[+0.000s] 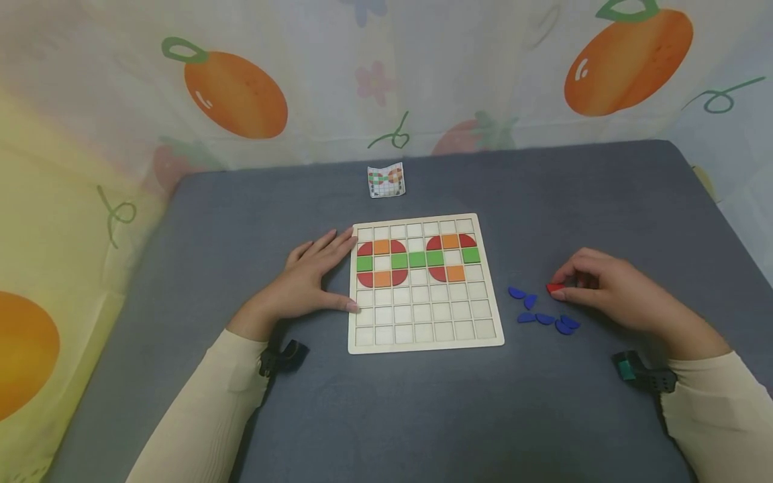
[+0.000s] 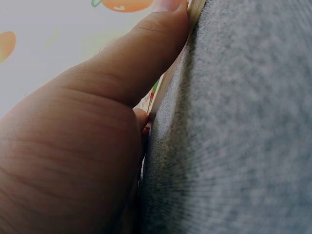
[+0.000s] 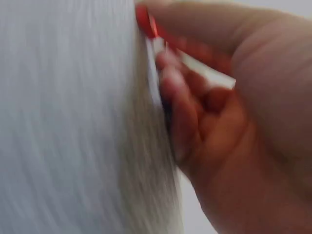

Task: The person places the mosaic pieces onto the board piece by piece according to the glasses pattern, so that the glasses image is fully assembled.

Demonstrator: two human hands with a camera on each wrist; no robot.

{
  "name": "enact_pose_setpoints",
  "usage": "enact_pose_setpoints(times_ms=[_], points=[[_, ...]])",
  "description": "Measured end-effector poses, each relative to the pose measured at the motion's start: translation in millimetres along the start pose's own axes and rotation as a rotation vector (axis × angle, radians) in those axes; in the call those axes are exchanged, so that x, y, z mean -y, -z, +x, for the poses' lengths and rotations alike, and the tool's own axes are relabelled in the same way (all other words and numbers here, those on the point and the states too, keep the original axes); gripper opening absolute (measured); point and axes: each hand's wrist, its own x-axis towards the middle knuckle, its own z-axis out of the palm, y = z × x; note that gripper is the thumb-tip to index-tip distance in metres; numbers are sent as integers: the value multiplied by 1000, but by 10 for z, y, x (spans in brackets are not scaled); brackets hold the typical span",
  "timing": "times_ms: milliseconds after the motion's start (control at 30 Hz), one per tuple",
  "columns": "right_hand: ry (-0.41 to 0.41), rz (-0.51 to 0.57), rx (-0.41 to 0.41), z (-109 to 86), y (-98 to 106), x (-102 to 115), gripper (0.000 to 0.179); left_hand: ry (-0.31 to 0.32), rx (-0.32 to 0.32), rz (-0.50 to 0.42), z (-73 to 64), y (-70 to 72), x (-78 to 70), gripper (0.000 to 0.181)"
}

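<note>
A square wooden grid board (image 1: 426, 348) lies on the table, with red, orange and green pieces set in its upper cells. My left hand (image 1: 304, 278) rests against its left edge, fingers spread and fairly straight, thumb tip on the rim. In the left wrist view the thumb (image 2: 141, 53) touches the board's edge. Right of the board, my right hand (image 1: 616, 295) pinches a red piece (image 1: 554, 287) between thumb and fingers. The right wrist view is blurred, but the red piece (image 3: 144, 20) shows at the fingertips. Several blue pieces (image 1: 545, 319) lie beside that hand.
A small creased paper (image 1: 386, 181) printed with a coloured grid pattern lies behind the board. The grey cloth-covered table (image 1: 435, 416) reaches back to a fruit-print curtain (image 1: 338, 87). Each wrist carries a dark strapped camera.
</note>
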Motion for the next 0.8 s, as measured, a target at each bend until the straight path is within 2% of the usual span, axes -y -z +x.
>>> enact_pose_setpoints(times_ms=[133, 333, 467, 600, 700, 800], points=[[-10, -62, -58, 33, -36, 42, 22, 1, -2, 3, -3, 0, -4, 127], [-109, -45, -75, 65, -64, 118, 14, 3, -1, 1, -3, -5, 6, 127], [-164, 13, -135, 97, -86, 156, 7, 8, 1, 3, -5, -4, 12, 127], [-195, 96, -197, 126, -107, 184, 16, 9, 1, 4, -10, 0, 12, 127], [-206, 116, -219, 154, -139, 207, 21, 4, 1, 3, -7, 0, 10, 126], [-205, 144, -229, 197, -182, 245, 17, -3, 1, 4, 5, -7, 14, 126]])
